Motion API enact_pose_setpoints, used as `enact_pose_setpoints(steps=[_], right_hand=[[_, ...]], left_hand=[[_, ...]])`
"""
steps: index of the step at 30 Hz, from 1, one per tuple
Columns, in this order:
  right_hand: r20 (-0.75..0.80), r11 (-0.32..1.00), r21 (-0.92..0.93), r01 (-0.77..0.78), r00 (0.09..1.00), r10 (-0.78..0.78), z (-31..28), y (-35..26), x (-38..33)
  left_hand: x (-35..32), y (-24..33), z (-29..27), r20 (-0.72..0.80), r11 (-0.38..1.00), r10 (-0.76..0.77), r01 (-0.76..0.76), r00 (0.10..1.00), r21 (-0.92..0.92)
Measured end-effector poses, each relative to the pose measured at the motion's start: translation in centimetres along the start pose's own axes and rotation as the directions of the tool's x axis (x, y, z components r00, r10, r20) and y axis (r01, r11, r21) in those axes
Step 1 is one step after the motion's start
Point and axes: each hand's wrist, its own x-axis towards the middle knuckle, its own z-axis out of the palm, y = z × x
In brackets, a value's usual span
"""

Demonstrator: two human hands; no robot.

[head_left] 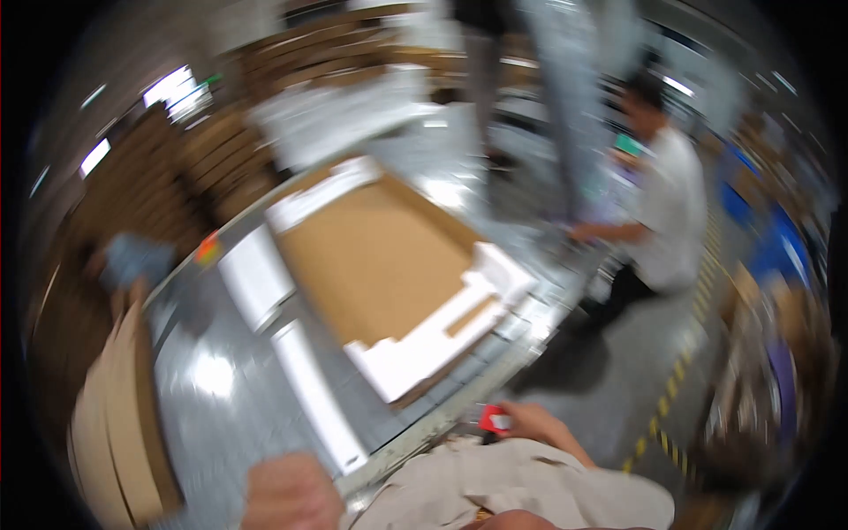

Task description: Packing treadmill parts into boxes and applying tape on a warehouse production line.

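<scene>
My left hand (293, 496) hangs over the near edge of the grey table, smeared by motion, so its fingers cannot be made out. Close to my waist, my right hand (533, 424) is closed round a small red object (495, 420) with a dark part; blur hides its kind. Ahead lies a shallow open cardboard box (380, 252), slanted across the table. White foam end pieces sit in it, one at the near end (415, 360) and one at the far end (322, 193). Left of the box rest a white block (256, 276) and a long white strip (318, 397).
The shiny grey table (212, 424) has a rim along its near right side. Brown cardboard sheets (124, 424) stand at the left. A co-worker in a white shirt (676, 208) crouches at the right, near wrapped goods. Another person's blue sleeve (137, 261) shows at far left.
</scene>
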Motion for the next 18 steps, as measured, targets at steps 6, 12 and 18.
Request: enact_pose_setpoints(steps=[6,12,18], right_hand=[[0.096,0.972,-0.191,-0.138,0.983,0.158,0.2,0.4,0.5],[0.226,0.974,-0.211,0.077,0.974,-0.028,0.4,2.7,5.2],[0.332,0.923,-0.354,0.149,0.943,-0.025,0.0,0.7,7.9]], left_hand=[[-1.0,1.0,-1.1,0.562,0.883,-0.442,0.448,0.699,0.137],[-3.3,3.0,-1.4,0.543,0.855,-0.516,0.356,0.663,0.378],[-3.5,5.2,-2.8,0.430,0.723,-0.664,0.380,0.612,0.577]])
